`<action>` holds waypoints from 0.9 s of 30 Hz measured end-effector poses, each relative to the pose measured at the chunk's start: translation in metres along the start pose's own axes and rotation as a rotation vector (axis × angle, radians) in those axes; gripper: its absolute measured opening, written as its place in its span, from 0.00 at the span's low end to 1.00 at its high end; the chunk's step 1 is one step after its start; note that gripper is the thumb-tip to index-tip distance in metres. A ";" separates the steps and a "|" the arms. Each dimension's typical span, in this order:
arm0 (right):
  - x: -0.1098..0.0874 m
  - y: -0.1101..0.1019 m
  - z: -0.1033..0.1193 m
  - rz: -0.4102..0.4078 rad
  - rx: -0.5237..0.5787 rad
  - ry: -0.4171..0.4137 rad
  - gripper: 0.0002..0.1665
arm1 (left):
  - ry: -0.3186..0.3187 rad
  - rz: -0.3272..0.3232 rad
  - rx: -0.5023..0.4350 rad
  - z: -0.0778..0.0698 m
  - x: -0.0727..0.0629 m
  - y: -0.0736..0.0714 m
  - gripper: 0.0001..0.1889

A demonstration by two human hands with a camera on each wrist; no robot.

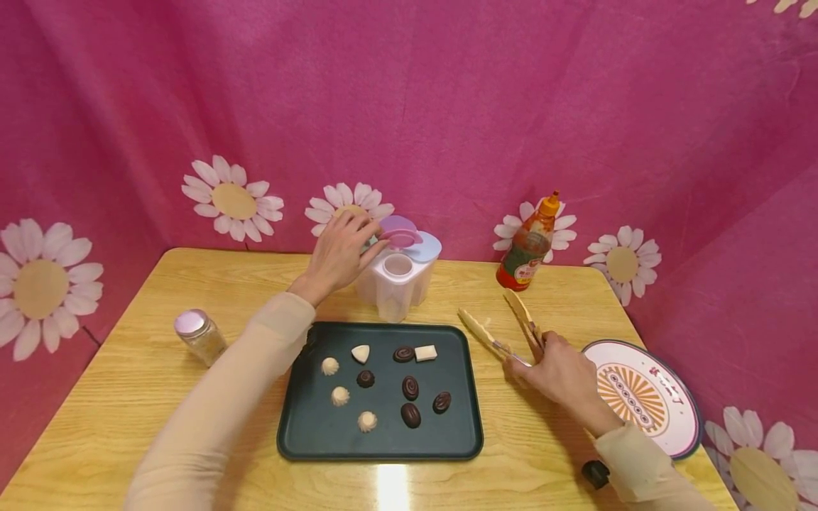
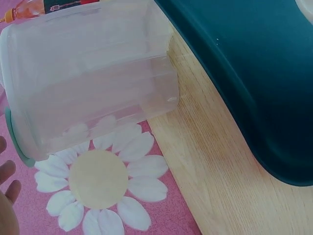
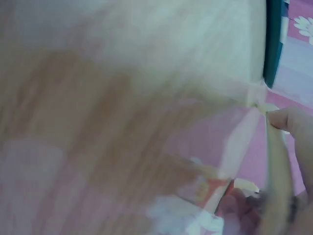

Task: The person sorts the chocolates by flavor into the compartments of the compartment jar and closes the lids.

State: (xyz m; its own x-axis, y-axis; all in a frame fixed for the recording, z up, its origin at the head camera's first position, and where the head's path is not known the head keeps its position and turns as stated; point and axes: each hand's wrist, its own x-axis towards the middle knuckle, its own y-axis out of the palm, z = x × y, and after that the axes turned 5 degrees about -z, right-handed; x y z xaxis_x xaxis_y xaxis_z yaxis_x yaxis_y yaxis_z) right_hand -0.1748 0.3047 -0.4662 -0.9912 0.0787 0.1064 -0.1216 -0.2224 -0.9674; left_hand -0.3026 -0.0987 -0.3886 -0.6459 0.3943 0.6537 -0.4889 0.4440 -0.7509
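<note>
My left hand point(image 1: 343, 250) reaches over a translucent multi-compartment container point(image 1: 394, 301), its fingers extended beside the lids. In the left wrist view, its fingertips point(image 2: 7, 171) are close to the green lid point(image 2: 18, 139). The container's purple lid point(image 1: 399, 231) is raised behind a round opening, next to a blue lid point(image 1: 424, 248). My right hand point(image 1: 562, 376) grips a pair of tongs point(image 1: 488, 333) with the arms spread apart, pointing away from me over the table. The right wrist view is blurred and shows one tong arm point(image 3: 279, 181) under the thumb.
A dark tray point(image 1: 307, 433) before the container bears several dark chocolates point(image 1: 410, 415) and cream-coloured pieces point(image 1: 340, 396). A sauce bottle point(image 1: 527, 248) stands at the back right. A round printed board point(image 1: 677, 422) lies at right, a lidded jar point(image 1: 201, 337) at left.
</note>
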 end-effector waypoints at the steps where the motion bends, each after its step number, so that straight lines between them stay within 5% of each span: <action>1: 0.000 -0.003 -0.001 -0.012 0.010 -0.008 0.37 | -0.002 0.000 -0.003 0.000 0.000 0.000 0.14; 9: -0.006 -0.026 -0.003 -0.130 0.047 -0.131 0.43 | -0.010 0.005 -0.015 0.002 0.000 -0.004 0.12; 15: -0.016 -0.047 0.000 -0.143 0.069 -0.183 0.49 | -0.009 0.001 -0.017 0.002 0.001 -0.006 0.12; 27: -0.030 -0.068 0.001 -0.226 0.060 -0.375 0.43 | -0.015 0.039 -0.022 0.002 0.002 -0.010 0.13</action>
State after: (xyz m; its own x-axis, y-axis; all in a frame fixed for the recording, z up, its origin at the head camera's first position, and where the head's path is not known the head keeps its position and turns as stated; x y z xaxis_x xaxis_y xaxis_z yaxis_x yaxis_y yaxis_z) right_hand -0.1372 0.3164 -0.4029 -0.8885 -0.2239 0.4006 -0.3293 -0.2970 -0.8963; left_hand -0.3001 -0.1043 -0.3802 -0.6735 0.3995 0.6220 -0.4501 0.4459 -0.7737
